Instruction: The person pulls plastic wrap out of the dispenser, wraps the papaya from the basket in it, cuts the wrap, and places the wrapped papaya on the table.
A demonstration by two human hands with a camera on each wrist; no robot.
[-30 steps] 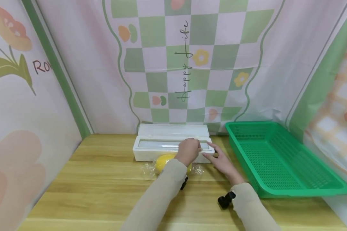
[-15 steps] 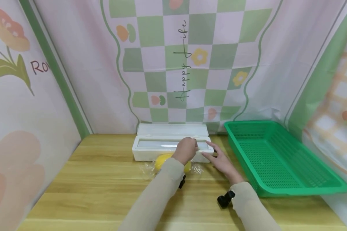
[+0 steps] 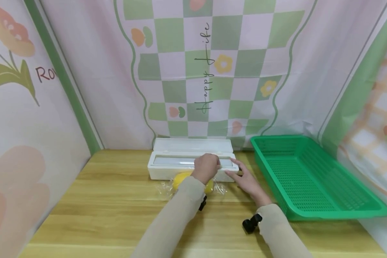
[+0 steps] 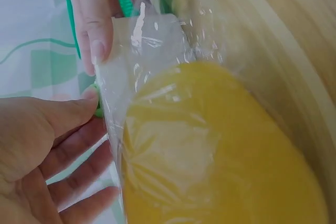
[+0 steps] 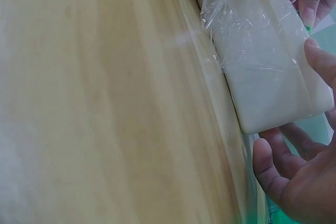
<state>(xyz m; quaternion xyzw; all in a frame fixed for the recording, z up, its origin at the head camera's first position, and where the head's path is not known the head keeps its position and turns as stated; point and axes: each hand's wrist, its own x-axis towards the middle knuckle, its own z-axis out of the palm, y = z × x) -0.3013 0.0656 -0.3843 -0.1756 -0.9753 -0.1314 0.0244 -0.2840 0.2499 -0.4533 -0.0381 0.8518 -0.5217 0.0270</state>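
Standing over a wooden counter (image 3: 109, 200), both hands work at a white film dispenser box (image 3: 167, 168).
A green basket (image 3: 313, 179) sits just right of the box. The left hand (image 3: 207, 167) curls onto clear film (image 4: 157, 40) over a yellow fruit (image 3: 180, 178) before the box; the right hand (image 3: 249, 181) lies flat, fingers straight, touching the box's right end.

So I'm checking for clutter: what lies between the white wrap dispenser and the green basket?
In the head view, only the right hand lies between the white wrap dispenser and the green basket, above bare wooden table.
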